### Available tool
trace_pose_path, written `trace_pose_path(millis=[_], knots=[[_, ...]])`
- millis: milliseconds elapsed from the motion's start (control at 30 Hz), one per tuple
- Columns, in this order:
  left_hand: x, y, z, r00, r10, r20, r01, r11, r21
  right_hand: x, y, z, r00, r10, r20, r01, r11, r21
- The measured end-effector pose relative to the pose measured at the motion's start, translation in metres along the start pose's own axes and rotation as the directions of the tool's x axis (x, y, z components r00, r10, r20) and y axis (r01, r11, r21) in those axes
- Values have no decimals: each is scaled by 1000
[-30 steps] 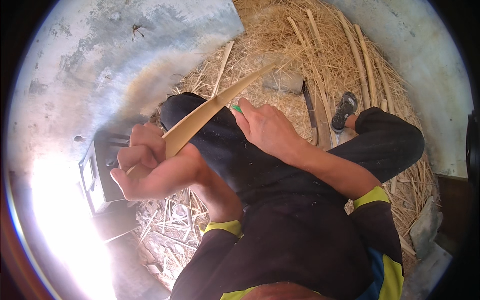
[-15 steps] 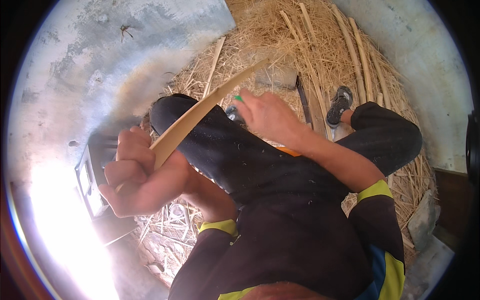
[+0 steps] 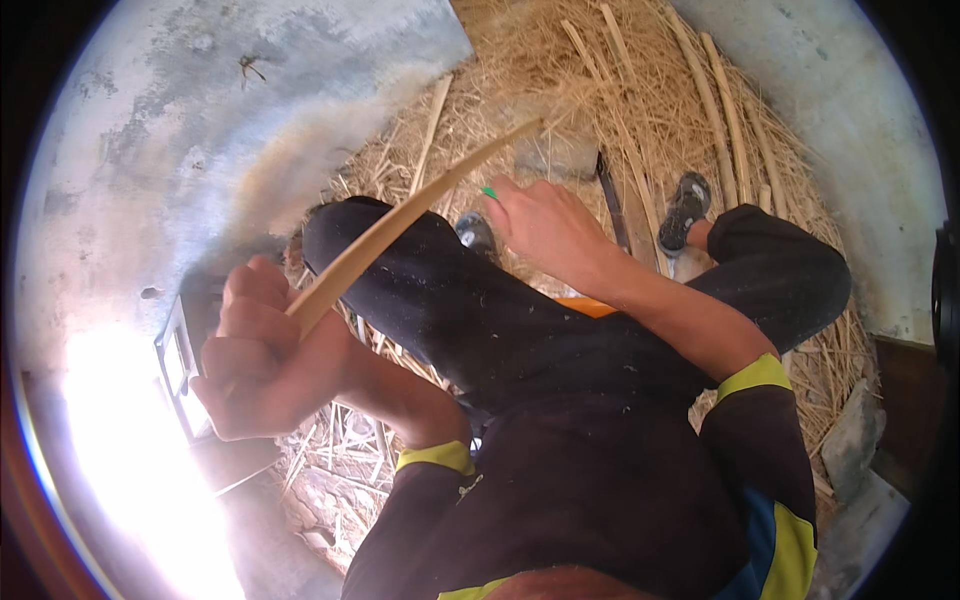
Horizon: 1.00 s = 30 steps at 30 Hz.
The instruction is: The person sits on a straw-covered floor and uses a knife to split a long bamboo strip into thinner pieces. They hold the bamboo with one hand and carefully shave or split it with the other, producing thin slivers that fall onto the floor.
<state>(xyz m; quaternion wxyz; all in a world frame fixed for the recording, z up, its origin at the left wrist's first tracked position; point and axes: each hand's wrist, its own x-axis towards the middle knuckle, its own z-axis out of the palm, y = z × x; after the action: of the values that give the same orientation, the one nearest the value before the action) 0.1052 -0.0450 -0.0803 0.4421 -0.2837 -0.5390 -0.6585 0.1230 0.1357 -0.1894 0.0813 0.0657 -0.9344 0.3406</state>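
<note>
Tapering, a long tan strip [image 3: 390, 230] sits clenched in the left hand [image 3: 262, 358], the right hand [image 3: 552, 232] gripping something green [image 3: 488, 192].

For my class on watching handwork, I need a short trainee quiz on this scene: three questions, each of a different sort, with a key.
1. Multiple choice: which holds the strip?
A) right grip only
B) left grip only
C) both grips

2. True or false: the trousers are white.

3. Fill in the gap: the small piece showing by the thumb of the right grip is coloured ____.

Key:
1. B; the left grip is closed round it, while the right is apart from it.
2. False; the trousers are black.
3. Green.
</note>
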Motion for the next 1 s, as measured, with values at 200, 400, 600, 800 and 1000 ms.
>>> trace_pose_path(millis=[200, 400, 600, 800, 1000], knots=[[2, -3, -17, 952, 53, 302, -6, 988, -157, -1, 14, 6, 999, 31, 19, -31, 999, -13], [1, -8, -24, 873, 149, 465, -73, 981, -177, -1, 7, 7, 1000, 7, -11, -6, 996, 93], [0, -7, -30, 908, 103, 405, 4, 967, -255, 5, 27, 19, 1000, -2, -9, 2, 999, 46], [-3, -10, -30, 990, -17, 143, 15, 1000, 15, 13, 56, 48, 995, 85, -61, -86, 996, -19], [-6, -4, -19, 997, -49, 60, 48, 999, 9, 16, 50, 53, 985, 170, 3, -170, 983, 75]])
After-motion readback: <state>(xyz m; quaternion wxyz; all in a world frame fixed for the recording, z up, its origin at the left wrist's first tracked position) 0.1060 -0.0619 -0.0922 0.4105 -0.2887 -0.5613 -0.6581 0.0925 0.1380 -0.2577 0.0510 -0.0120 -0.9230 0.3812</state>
